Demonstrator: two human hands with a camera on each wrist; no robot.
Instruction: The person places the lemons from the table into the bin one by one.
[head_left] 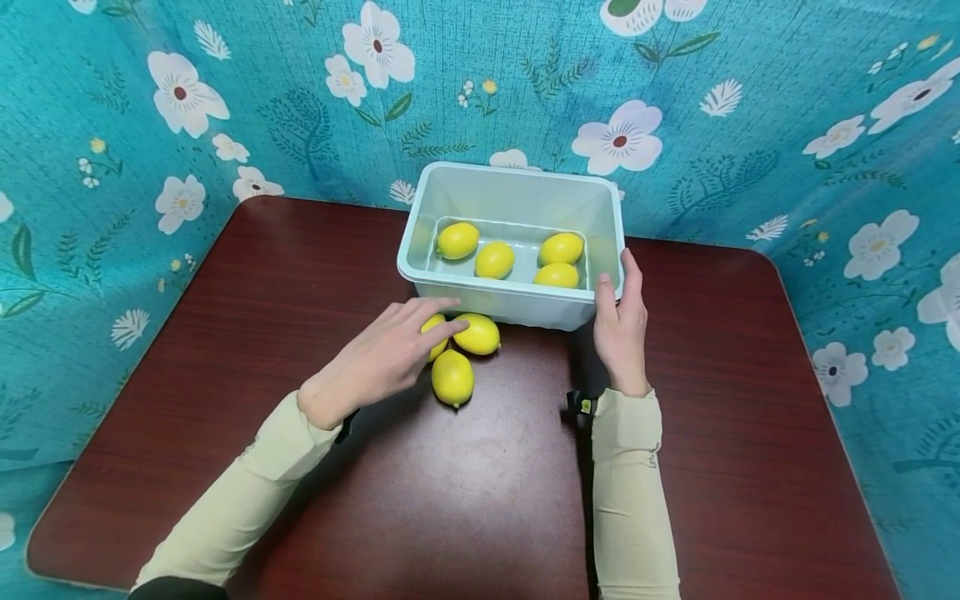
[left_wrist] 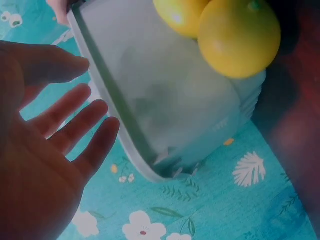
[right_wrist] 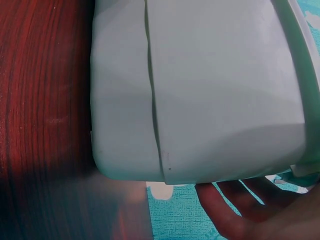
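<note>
A pale blue plastic bin (head_left: 510, 297) stands toward the back of the table with several yellow lemons (head_left: 495, 260) on its floor. Three more lemons lie together before its front wall: one against the wall (head_left: 478, 335), one nearer the person (head_left: 453, 379), and one partly hidden behind the left hand (head_left: 382, 354). That hand hovers over this group with fingers apart, nothing in its grasp; its palm and spread fingers (left_wrist: 102, 112) show in the left wrist view. At the bin's front right corner, the right hand (head_left: 622, 333) holds the side, thumb by the rim and fingers (right_wrist: 220, 210) along the outside.
Under everything is a dark red-brown wooden table (head_left: 480, 500) with rounded corners. Behind and beside it hangs a teal floral cloth (head_left: 300, 92), close to the back of the bin.
</note>
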